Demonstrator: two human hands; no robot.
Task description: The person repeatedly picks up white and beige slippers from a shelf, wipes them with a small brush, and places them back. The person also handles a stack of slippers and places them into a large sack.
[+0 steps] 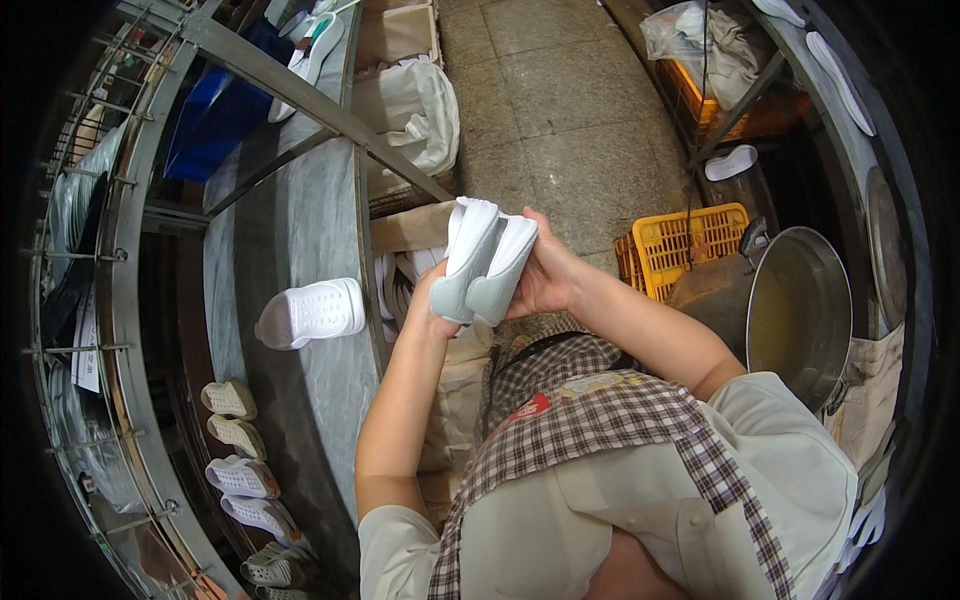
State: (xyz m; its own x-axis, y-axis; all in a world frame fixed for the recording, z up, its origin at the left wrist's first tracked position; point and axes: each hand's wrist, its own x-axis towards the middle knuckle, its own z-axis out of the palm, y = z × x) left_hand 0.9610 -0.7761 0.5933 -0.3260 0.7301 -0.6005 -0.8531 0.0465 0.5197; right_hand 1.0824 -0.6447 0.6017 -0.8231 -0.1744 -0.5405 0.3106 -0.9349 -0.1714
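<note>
Clasping two white-and-pale-grey shoes (466,266) side by side, the left hand (422,298) and right hand (548,274) are each partly hidden behind them.

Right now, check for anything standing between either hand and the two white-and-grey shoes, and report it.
Nothing visible does: the left hand and right hand hold the two white-and-grey shoes directly, one from each side. The white shoe on the grey shelf lies apart, to the left.

pass: above tiled floor (560,130) ahead | obstacles: metal bar (265,76) left-front, yellow crate (660,255) right
</note>
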